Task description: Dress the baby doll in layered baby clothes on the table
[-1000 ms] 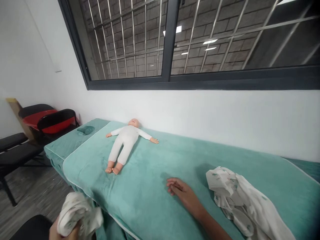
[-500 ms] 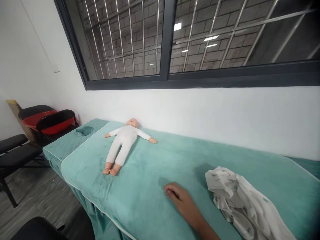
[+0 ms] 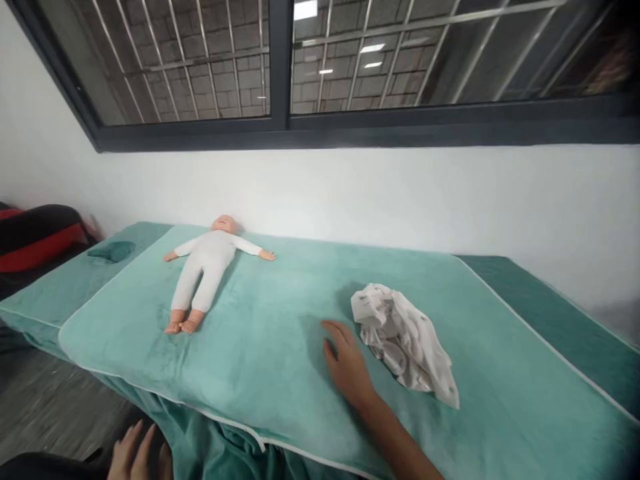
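Right hand (image 3: 347, 365), fingers parted, nothing visibly held, sits just beside a crumpled white patterned cloth (image 3: 404, 341) at its two o'clock, apparently slumped from softness; left hand's (image 3: 136, 460) grip, cropped, cannot be told.

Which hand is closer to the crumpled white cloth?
Right. The right hand is just beside the cloth; the left hand is farther away, down past the bed's near edge.

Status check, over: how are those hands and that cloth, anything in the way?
Right hand empty, beside the white cloth. Left hand at bottom edge, partly cut off. Cloth bunched on green cover. Doll farther left, not between hand and cloth.
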Demonstrator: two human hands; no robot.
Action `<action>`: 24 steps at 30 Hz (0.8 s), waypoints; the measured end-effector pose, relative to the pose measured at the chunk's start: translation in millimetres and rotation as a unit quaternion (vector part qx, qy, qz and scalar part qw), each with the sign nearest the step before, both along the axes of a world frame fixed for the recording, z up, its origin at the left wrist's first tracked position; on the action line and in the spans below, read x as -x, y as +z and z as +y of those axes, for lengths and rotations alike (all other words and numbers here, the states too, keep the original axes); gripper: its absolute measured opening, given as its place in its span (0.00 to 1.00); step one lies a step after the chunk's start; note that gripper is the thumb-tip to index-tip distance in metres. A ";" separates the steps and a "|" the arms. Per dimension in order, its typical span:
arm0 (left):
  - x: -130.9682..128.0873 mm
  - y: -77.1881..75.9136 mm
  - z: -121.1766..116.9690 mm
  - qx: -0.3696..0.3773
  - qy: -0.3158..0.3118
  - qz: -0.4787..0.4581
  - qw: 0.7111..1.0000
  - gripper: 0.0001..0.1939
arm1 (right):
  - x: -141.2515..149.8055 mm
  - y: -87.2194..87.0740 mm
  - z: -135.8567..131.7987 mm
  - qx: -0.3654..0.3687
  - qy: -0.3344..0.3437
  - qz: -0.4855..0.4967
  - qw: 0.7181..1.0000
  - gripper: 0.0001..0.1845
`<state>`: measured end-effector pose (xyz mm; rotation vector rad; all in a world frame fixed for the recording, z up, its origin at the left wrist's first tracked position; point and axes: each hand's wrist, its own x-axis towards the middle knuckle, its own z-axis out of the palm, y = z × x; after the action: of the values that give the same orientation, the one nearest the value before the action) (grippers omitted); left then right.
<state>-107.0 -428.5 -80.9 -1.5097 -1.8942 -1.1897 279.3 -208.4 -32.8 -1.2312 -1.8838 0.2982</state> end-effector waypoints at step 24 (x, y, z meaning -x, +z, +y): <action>-198.8 69.6 233.2 0.354 -0.300 -0.034 0.885 0.16 | -129.1 72.1 28.2 0.054 -0.205 0.069 0.975 0.17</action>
<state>91.8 -195.2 -11.3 -2.6194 -2.0982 -0.7782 408.4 -180.3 39.2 -1.5941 -1.4697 0.2550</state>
